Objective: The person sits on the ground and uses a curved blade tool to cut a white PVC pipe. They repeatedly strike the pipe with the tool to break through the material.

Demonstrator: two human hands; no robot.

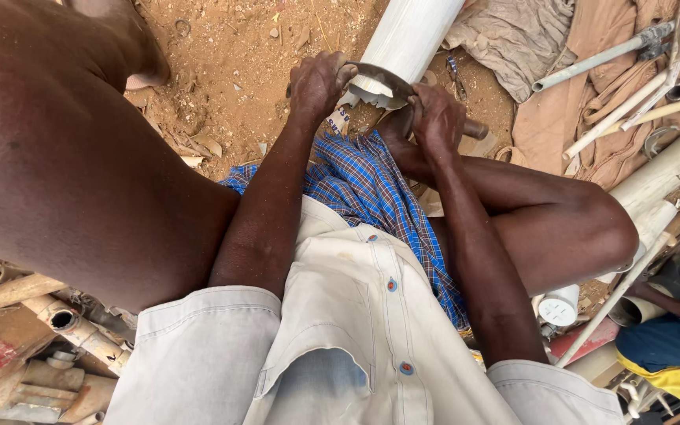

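A wide white plastic pipe (407, 35) lies on the sandy ground ahead of me, its near end jagged. A curved metal blade (379, 76) crosses that end. My left hand (316, 83) grips the blade's left end. My right hand (437, 118) grips its right end, next to a wooden handle (475, 128) that sticks out to the right. My bare knees frame the pipe, and a blue checked cloth (371, 193) covers my lap.
Thin white and grey pipes (631, 47) lie on brown cloth at the right. A thick pale pipe (667, 169) runs past my right knee. Short pipe offcuts (64, 323) pile up at the lower left. Another person's blue and yellow clothing (674, 354) shows at the lower right.
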